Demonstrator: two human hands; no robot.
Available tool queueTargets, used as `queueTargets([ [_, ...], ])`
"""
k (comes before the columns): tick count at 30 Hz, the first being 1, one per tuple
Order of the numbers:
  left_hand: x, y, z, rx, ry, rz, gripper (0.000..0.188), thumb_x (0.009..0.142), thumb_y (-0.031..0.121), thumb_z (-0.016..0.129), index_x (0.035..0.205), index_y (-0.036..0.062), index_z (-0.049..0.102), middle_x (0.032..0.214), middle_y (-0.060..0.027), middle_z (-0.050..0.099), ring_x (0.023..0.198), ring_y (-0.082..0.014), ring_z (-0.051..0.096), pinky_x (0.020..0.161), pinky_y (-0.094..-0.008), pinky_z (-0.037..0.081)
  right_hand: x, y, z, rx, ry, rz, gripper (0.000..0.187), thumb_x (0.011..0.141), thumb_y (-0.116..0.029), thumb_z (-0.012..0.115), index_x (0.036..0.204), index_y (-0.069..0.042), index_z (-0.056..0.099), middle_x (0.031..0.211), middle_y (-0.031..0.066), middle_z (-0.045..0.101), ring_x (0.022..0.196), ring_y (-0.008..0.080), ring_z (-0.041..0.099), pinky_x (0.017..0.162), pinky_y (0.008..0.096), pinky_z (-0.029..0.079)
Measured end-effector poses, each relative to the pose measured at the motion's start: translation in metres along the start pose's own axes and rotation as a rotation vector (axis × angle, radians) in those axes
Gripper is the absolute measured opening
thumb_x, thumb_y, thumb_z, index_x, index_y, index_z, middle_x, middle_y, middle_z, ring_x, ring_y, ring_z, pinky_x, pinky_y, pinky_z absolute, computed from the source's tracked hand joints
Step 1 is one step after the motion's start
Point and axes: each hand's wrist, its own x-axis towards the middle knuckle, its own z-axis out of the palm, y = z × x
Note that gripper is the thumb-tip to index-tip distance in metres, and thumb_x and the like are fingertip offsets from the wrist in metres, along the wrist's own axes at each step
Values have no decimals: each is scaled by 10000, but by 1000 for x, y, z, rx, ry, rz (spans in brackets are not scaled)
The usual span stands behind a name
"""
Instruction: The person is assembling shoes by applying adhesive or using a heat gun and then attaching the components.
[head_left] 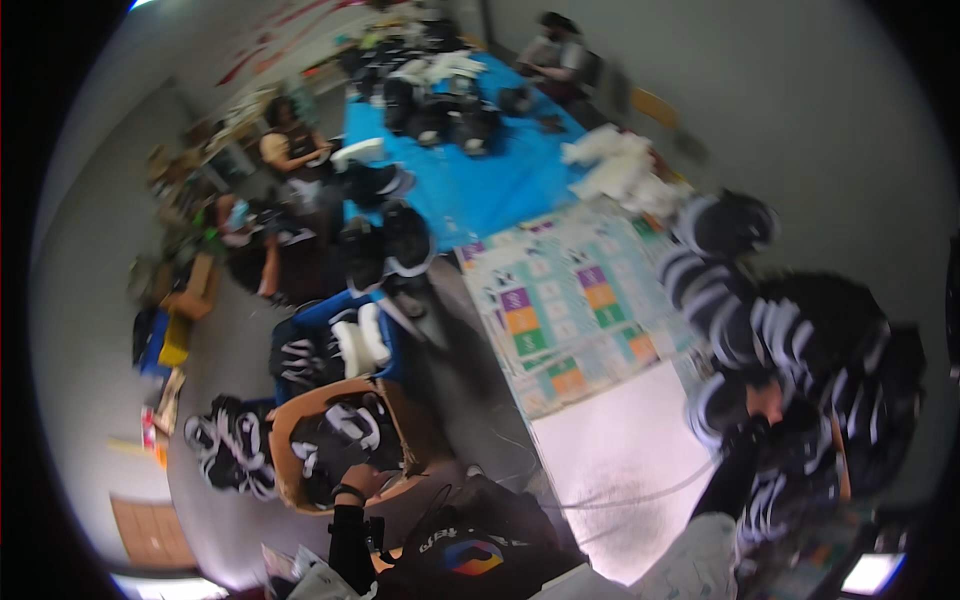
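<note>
My left hand (368, 481), with a dark band at the wrist, is at the near edge of an open cardboard box (407, 440). Inside the box lie black pieces (325, 450) with white and grey parts, which look like caps. Over on the right, my right hand (765, 400) reaches into piled black caps with grey brims. It touches or overlaps a cap (716, 405) at the pile's table side. Blur hides the fingers of both hands, so their grip is unclear.
A table carries printed sheets (560, 300), a white board (620, 460) and a blue cover (470, 190) with more caps. Nested caps (790, 340) crowd the right side. A blue crate (390, 330) stands behind the box. Two people (295, 150) (265, 250) are on the left, another (560, 60) far back.
</note>
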Motion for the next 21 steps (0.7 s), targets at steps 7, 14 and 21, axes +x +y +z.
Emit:
queueTargets([
  [7, -30, 21, -23, 39, -85, -167, 565, 1053, 532, 498, 825, 116, 804, 627, 15, 738, 797, -203, 764, 809, -334, 590, -10, -92, -83, -56, -585, 501, 703, 744, -485, 791, 1354, -158, 665, 1418, 118, 667, 1325, 325, 613, 1175, 635, 327],
  [14, -41, 30, -26, -15, -95, -208, 470, 1002, 483, 587, 968, 76, 820, 753, -71, 778, 903, -295, 769, 858, -415, 577, 6, -70, -34, 183, -699, 469, 881, 669, -451, 905, 1413, -72, 622, 1460, 163, 628, 1380, 383, 545, 1150, 530, 398],
  [21, -70, 41, -27, 10, -123, -298, 523, 1013, 554, 563, 1056, 85, 792, 676, -52, 746, 905, -278, 763, 842, -437, 581, -25, -37, 29, 583, -964, -39, 704, 614, -351, 996, 1157, 26, 755, 1207, 209, 750, 1166, 353, 682, 1029, 407, 505],
])
